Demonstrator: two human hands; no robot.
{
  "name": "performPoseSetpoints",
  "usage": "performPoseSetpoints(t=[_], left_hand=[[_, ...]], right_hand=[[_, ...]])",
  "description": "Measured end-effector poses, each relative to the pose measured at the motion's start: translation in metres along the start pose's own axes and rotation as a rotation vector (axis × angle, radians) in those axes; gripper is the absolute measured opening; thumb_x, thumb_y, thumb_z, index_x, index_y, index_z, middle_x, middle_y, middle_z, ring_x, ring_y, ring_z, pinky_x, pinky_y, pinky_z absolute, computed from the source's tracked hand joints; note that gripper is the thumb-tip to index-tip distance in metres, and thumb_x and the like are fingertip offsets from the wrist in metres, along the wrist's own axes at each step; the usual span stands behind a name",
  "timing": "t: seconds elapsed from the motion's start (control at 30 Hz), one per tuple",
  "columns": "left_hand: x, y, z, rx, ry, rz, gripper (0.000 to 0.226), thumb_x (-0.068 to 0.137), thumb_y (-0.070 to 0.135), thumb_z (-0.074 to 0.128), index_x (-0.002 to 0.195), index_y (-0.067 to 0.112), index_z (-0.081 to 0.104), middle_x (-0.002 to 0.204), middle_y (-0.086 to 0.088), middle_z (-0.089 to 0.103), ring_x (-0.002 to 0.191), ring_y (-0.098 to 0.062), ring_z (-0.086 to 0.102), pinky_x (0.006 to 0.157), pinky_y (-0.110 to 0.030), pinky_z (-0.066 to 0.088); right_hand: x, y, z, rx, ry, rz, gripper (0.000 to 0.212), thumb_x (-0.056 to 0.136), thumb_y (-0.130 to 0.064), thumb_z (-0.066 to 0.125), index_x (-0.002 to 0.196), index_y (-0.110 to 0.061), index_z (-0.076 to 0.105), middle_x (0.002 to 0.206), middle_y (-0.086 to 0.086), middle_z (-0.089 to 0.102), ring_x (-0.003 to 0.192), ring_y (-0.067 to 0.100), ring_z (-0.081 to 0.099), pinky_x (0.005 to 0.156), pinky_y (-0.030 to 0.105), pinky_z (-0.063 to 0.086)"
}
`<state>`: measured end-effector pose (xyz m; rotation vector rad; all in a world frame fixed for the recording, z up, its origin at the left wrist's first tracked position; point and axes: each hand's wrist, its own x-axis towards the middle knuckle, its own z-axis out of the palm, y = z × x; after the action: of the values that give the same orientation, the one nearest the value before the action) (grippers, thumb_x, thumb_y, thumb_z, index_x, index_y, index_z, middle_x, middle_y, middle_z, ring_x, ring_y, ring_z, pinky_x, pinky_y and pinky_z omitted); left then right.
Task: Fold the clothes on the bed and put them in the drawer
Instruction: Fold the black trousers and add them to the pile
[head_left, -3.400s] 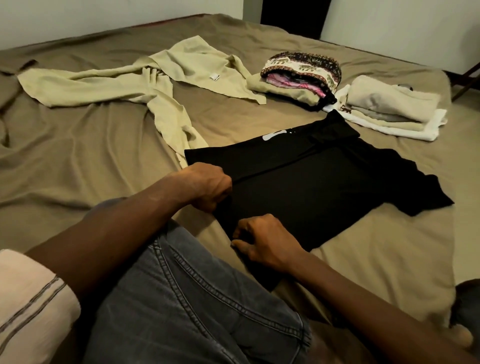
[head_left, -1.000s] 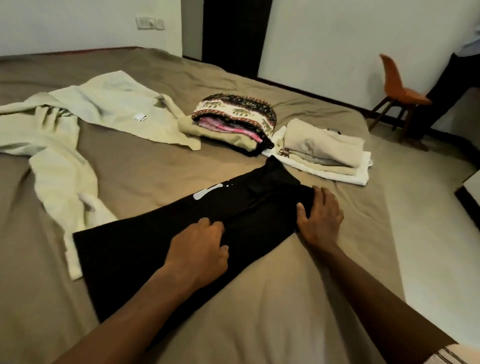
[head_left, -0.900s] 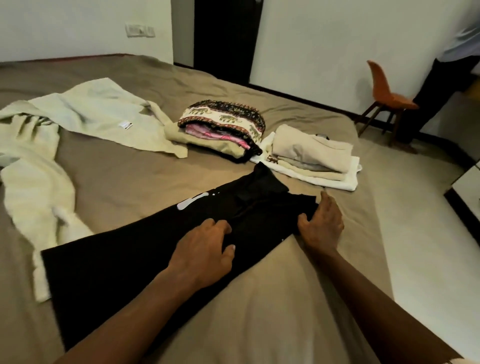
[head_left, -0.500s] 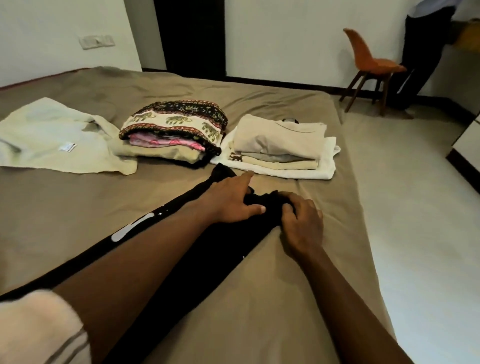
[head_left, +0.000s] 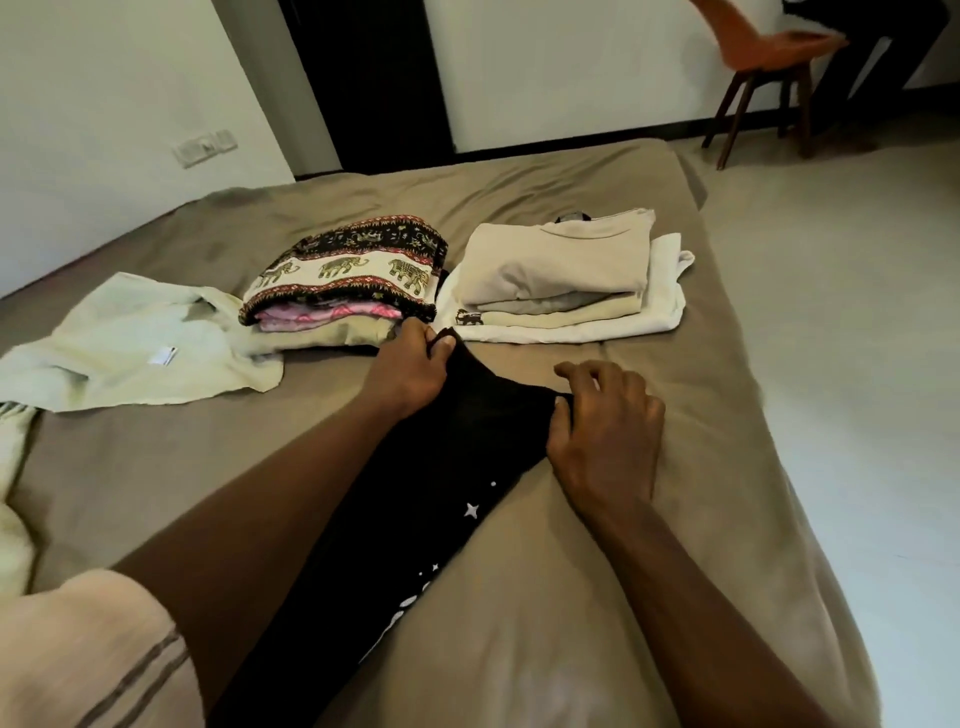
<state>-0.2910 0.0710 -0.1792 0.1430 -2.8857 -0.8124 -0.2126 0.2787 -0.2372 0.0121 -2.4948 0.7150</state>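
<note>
Black cotton, soft and light — the shirt (head_left: 457, 441) lies on the bed (head_left: 597, 597) as a long narrow strip that runs from close beside me out toward the two folded piles. My left grip (head_left: 410, 366) pinches the strip's far corner between thumb and fingers, just short of the elephant-print pile (head_left: 353, 270). My right grip (head_left: 605, 431) pinches the other corner of the same end, fingers curled over the edge.

I judge the cloth will sag wherever nothing supports it, and its layers could slide apart. So the two corners are the place to hold — both at once and level, so the end comes over onto the strip without skewing. There is no weight to speak of. A pale green garment (head_left: 135, 343) lies spread out to the left, not yet folded. I see no drawer.
</note>
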Motion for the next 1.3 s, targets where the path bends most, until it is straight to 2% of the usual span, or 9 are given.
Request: performPoseSetpoints(t=[0.1, 0.27, 0.4, 0.57, 0.7, 0.83, 1.0, 1.17, 1.3], left_hand=[[0.0, 0.0, 0.003, 0.155, -0.067, 0.036, 0.042, 0.099, 0.053, 0.058, 0.118, 0.016, 0.049, 0.113, -0.01, 0.064, 0.109, -0.033, 0.061, 0.087, -0.042, 0.047], [0.005, -0.001, -0.012, 0.454, -0.242, -0.001, 0.088, 0.073, 0.086, 0.058, 0.132, 0.02, 0.057, 0.127, -0.004, 0.066, 0.116, -0.028, 0.064, 0.096, -0.045, 0.053], [0.015, -0.017, -0.044, 0.081, -0.588, -0.311, 0.06, 0.074, 0.062, 0.083, 0.112, 0.017, 0.069, 0.118, -0.005, 0.067, 0.11, -0.024, 0.065, 0.1, -0.045, 0.054], [0.009, -0.038, -0.042, -0.218, -0.306, -0.324, 0.027, 0.088, 0.037, 0.08, 0.092, 0.014, 0.066, 0.095, -0.008, 0.068, 0.077, -0.016, 0.062, 0.062, -0.028, 0.051], [-0.003, -0.03, -0.03, -0.222, -0.387, -0.369, 0.057, 0.081, 0.065, 0.075, 0.109, 0.016, 0.067, 0.106, -0.002, 0.071, 0.096, -0.019, 0.068, 0.068, -0.032, 0.055], [-0.004, -0.032, -0.018, 0.02, -0.335, -0.266, 0.066, 0.077, 0.063, 0.081, 0.116, 0.013, 0.065, 0.109, -0.007, 0.068, 0.1, -0.024, 0.067, 0.076, -0.036, 0.057], [-0.004, -0.038, -0.019, 0.486, -0.139, -0.002, 0.062, 0.091, 0.068, 0.059, 0.064, 0.013, 0.058, 0.064, -0.006, 0.058, 0.065, -0.021, 0.058, 0.054, -0.033, 0.033], [-0.018, -0.039, -0.018, 0.792, 0.19, 0.068, 0.053, 0.096, 0.068, 0.051, 0.105, 0.017, 0.061, 0.104, -0.006, 0.063, 0.091, -0.026, 0.062, 0.065, -0.036, 0.042], [-0.035, -0.028, 0.007, 0.286, 0.275, 0.338, 0.038, 0.1, 0.053, 0.042, 0.114, 0.024, 0.062, 0.116, -0.001, 0.062, 0.11, -0.023, 0.06, 0.091, -0.044, 0.05]], right_hand=[[-0.004, -0.012, -0.003, 0.18, -0.133, -0.232, 0.044, 0.1, -0.042, 0.049, 0.142, -0.03, 0.053, 0.139, -0.005, 0.057, 0.132, 0.021, 0.048, 0.107, 0.043, 0.037], [-0.014, -0.009, 0.016, -0.155, -0.579, -0.228, 0.1, 0.086, -0.088, 0.017, 0.165, -0.027, 0.01, 0.173, 0.001, 0.005, 0.159, 0.026, 0.0, 0.127, 0.049, -0.001], [-0.013, -0.009, 0.017, -0.209, -0.611, -0.212, 0.126, 0.068, -0.104, 0.009, 0.165, -0.025, -0.005, 0.173, 0.002, -0.007, 0.158, 0.027, -0.014, 0.125, 0.053, -0.013], [-0.011, -0.009, 0.017, -0.222, -0.636, -0.211, 0.138, 0.058, -0.11, 0.014, 0.164, -0.025, -0.01, 0.173, 0.002, -0.01, 0.158, 0.027, -0.017, 0.124, 0.055, -0.016], [-0.012, -0.007, 0.017, -0.217, -0.614, -0.222, 0.135, 0.061, -0.109, 0.013, 0.165, -0.025, -0.007, 0.173, 0.003, -0.008, 0.158, 0.028, -0.015, 0.124, 0.055, -0.015], [-0.015, -0.008, 0.019, -0.212, -0.596, -0.232, 0.129, 0.066, -0.106, 0.007, 0.165, -0.024, -0.005, 0.173, 0.003, -0.006, 0.158, 0.028, -0.014, 0.124, 0.056, -0.014], [-0.013, -0.01, 0.018, -0.217, -0.6, -0.224, 0.132, 0.063, -0.108, 0.007, 0.165, -0.024, -0.005, 0.173, 0.003, -0.006, 0.158, 0.028, -0.013, 0.123, 0.057, -0.015], [-0.012, -0.012, 0.013, -0.246, -0.61, -0.224, 0.133, 0.064, -0.107, 0.008, 0.165, -0.022, -0.003, 0.173, 0.005, -0.004, 0.158, 0.031, -0.015, 0.121, 0.061, -0.016], [-0.025, -0.043, 0.01, -0.134, -0.438, -0.318, 0.126, 0.076, -0.1, 0.011, 0.165, -0.011, 0.006, 0.172, 0.014, 0.002, 0.158, 0.031, -0.017, 0.122, 0.062, -0.01]])
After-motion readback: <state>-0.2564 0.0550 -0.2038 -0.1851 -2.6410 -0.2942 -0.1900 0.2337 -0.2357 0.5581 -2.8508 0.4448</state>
